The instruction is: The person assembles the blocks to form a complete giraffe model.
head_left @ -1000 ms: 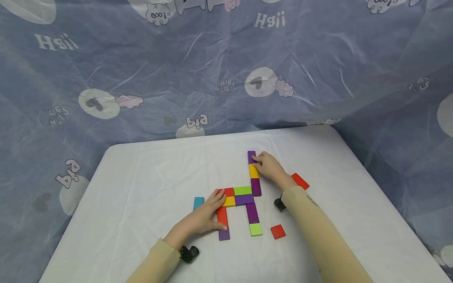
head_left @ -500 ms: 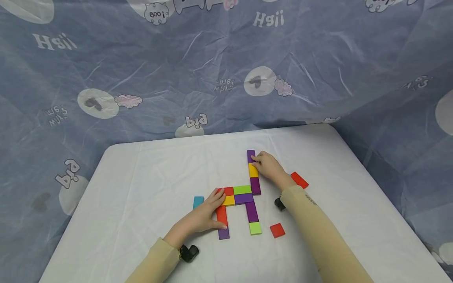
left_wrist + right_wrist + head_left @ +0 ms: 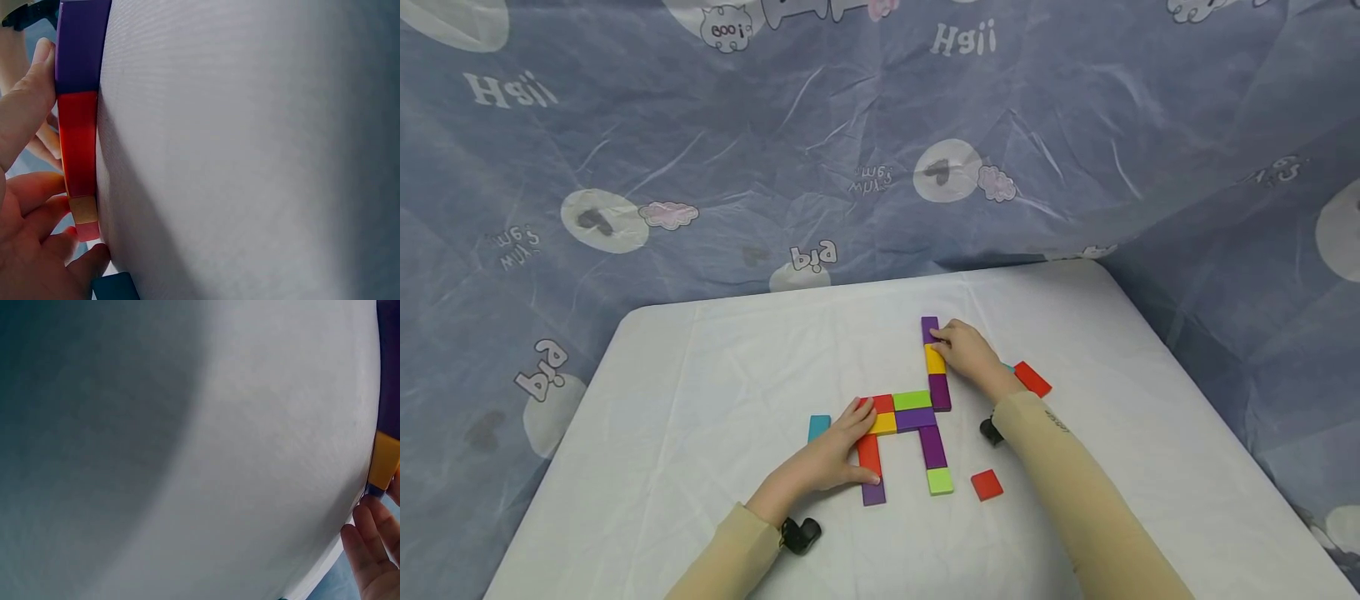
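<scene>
Flat coloured blocks lie joined in a four-legged figure on the white table. My left hand [image 3: 827, 454] rests with spread fingers over its left part. Its fingertips touch a red block [image 3: 884, 403] and a yellow block [image 3: 886, 423]; the thumb lies by a red block [image 3: 79, 144] and a purple block [image 3: 81, 50]. Farther off, my right hand [image 3: 966, 354] has its fingertips on a column's upper purple block [image 3: 928, 325] and yellow block [image 3: 934, 360]. Below that yellow one is another purple block [image 3: 939, 393], beside a green block [image 3: 912, 400].
A loose red block [image 3: 987, 485] lies right of the figure's right leg. Another red block [image 3: 1033, 379] sits beyond the right wrist, over a sliver of blue. At the left hand's outer side lies a blue block [image 3: 819, 427]. A printed curtain [image 3: 722, 167] stands behind the table.
The whole head view has shifted slightly. Both hands and the blocks keep their places relative to each other.
</scene>
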### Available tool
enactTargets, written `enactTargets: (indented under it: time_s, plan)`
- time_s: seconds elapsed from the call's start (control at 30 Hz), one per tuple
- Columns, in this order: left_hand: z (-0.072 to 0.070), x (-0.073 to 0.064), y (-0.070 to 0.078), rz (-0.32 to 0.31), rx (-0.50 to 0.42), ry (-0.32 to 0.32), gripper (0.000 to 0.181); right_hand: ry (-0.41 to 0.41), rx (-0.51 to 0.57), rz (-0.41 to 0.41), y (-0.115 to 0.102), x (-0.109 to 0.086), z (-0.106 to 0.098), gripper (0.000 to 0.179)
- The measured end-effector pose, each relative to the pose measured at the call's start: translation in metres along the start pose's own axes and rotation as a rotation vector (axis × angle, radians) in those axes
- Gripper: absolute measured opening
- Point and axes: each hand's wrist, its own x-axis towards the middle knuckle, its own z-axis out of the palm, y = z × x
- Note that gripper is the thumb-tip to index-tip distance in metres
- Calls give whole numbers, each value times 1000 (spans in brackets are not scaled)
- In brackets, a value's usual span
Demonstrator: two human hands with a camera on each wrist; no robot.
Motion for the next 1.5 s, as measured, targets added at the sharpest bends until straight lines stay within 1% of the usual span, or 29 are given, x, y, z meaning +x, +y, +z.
enactTargets:
  time_s: [0.13,0.3,0.37,0.4,0.43,0.5,0.6,0.67,0.73,0.8,0.93,1.0,1.1,1.33,1.5]
  plan:
    - [0,0,0,-3,0,0,98,5,5,0,0,0,1,42]
    - [0,1,-1,-8,7,2,98,-18,30,25,-1,-1,-2,47]
    - [0,1,-1,-6,11,2,98,-26,41,39,-3,-3,-4,48]
    - [0,1,-1,-4,12,1,98,-26,43,32,-5,-6,-6,46]
    - [0,1,-1,-3,11,1,98,-24,40,14,-7,-9,-8,45]
    - [0,0,0,1,11,1,98,-20,31,-46,-11,-20,-13,42]
    - [1,1,0,2,11,-1,97,-41,-12,-180,-17,-43,-16,40]
    - [1,1,0,1,10,-4,97,-77,-42,-250,-19,-61,-15,45]
    - [1,1,1,0,10,-7,97,-118,-58,-298,-20,-78,-14,51]
    - [0,1,1,0,9,-8,98,-154,-51,-327,-19,-93,-13,57]
    - [0,1,1,0,10,-7,98,-231,-24,-321,-17,-113,-8,74]
    - [0,1,0,-2,10,-6,98,-266,-31,-307,-17,-118,-5,84]
    - [-1,1,1,-5,1,-8,98,-292,-62,-303,-16,-120,-1,95]
    - [0,0,2,-5,-3,-3,98,-324,-74,-279,-16,-118,1,100]
    - [-1,0,4,-11,-8,-10,97,-322,-108,-289,-16,-119,0,100]
